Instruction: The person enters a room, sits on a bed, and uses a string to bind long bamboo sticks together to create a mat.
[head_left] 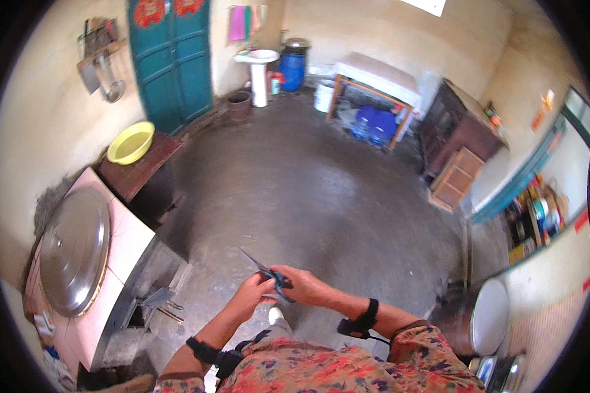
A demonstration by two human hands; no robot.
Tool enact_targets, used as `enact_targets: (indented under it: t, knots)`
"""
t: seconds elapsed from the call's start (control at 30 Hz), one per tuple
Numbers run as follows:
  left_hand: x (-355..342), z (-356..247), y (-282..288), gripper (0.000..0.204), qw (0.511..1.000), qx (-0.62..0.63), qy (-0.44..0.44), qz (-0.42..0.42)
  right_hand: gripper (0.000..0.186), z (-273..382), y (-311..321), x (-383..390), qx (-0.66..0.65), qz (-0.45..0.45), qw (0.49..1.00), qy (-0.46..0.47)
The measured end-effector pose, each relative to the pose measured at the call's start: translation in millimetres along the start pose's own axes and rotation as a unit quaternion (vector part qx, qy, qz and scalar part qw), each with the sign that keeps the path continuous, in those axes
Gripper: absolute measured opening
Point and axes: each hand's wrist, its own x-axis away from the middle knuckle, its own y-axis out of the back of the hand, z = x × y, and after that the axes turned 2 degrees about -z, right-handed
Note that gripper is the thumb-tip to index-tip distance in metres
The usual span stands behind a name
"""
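In front of my waist I hold a pair of scissors [278,278] with dark blue handles. Their thin, pointed metal blades rise toward the upper left, above the dark floor. My right hand [301,285] is closed round the handle side. My left hand [252,295] meets it from the other side, thumb and fingers pinching at the scissors near the handles. Whether the blades are parted is too small to tell. Both wrists wear black straps.
A tiled stove [128,245] with a big metal lid [75,252] stands at left, near a yellow basin [131,143]. A table [380,75], a dark cabinet [449,131] and a washbasin [260,57] line the far side. A round-lidded vessel [490,318] is at lower right.
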Motion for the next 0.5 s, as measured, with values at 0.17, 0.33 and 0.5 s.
enact_targets:
  t: [0.17, 0.33, 0.5]
  knots:
    - [-71.3, -60.0, 14.1, 0.035, 0.999, 0.044, -0.003, 0.023, 0.05, -6.0, 56.7, -79.5, -0.018, 0.025, 0.999, -0.023]
    - [-156.8, -101.3, 55.6, 0.035, 0.989, 0.115, -0.009, 0.095, 0.053, -8.7, 85.3, -169.7, 0.013, 0.044, 0.999, -0.017]
    - [-234.4, -141.2, 105.9, 0.029, 0.981, 0.19, -0.023, 0.019, 0.056, -15.5, 125.0, -288.0, -0.006, 0.131, 0.991, -0.007]
